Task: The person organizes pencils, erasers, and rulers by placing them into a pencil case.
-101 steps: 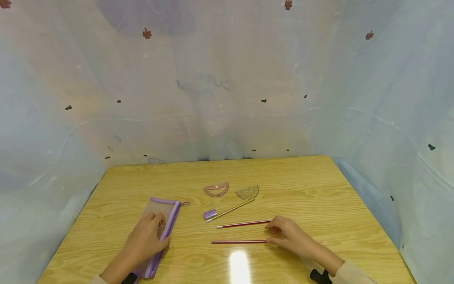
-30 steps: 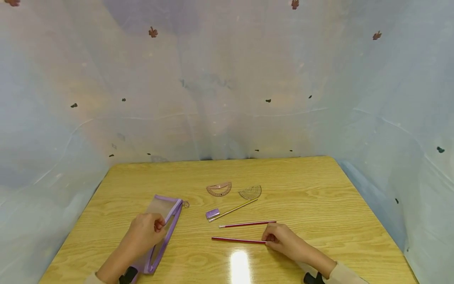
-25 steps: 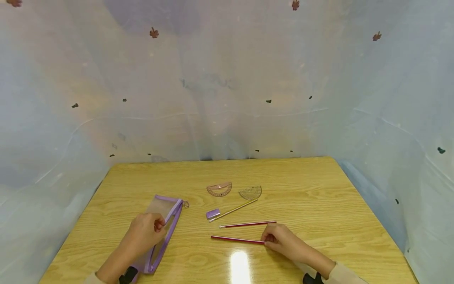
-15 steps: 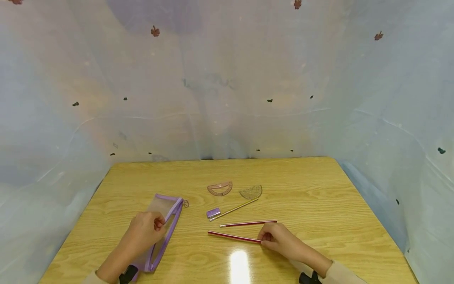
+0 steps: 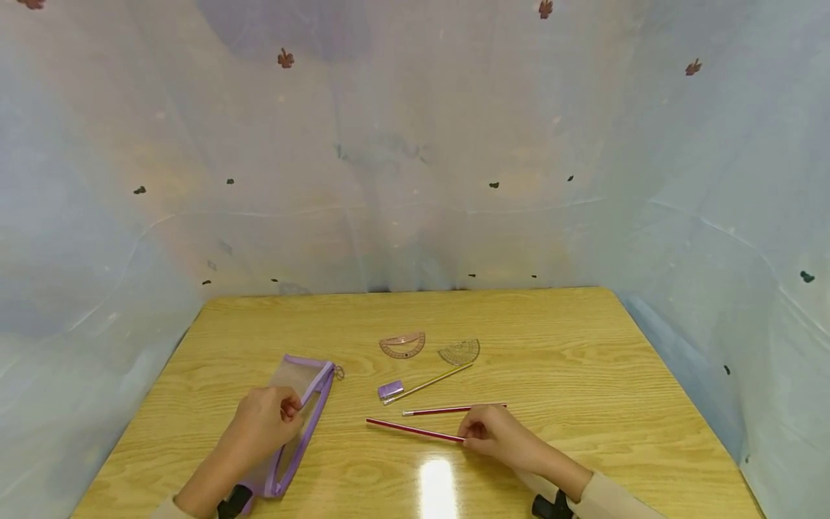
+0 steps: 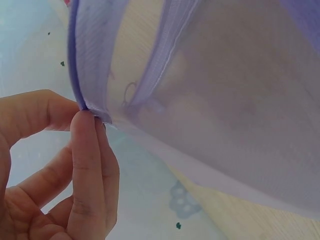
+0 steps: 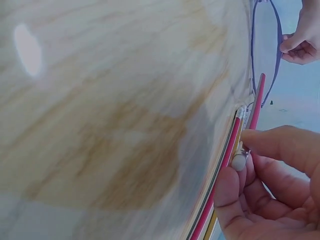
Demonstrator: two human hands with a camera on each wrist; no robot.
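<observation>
My left hand (image 5: pixel 267 419) pinches the zipper edge of a purple mesh pencil case (image 5: pixel 305 441), whose opening gapes toward the right; the left wrist view shows thumb and fingers on the purple edge (image 6: pixel 92 65). My right hand (image 5: pixel 496 436) pinches a red striped pencil (image 5: pixel 415 430) by its eraser end, seen as a pale tip in the right wrist view. The pencil's other end points left at the pencil case. Just behind it a second red pencil (image 5: pixel 447 410) lies on the table, its right part close to my right hand.
Farther back lie a yellow pencil (image 5: pixel 436 380), a purple eraser (image 5: pixel 390 390), a pink protractor (image 5: pixel 402 346) and a clear protractor (image 5: pixel 459 352). The wooden table (image 5: pixel 583 360) ends at a pale patterned curtain (image 5: pixel 415 144) behind and at both sides.
My left hand has drawn the pencil case's edge up, so its mouth gapes wider. My right hand has taken the near red pencil and moved it left, its far end swinging slightly away from me.
</observation>
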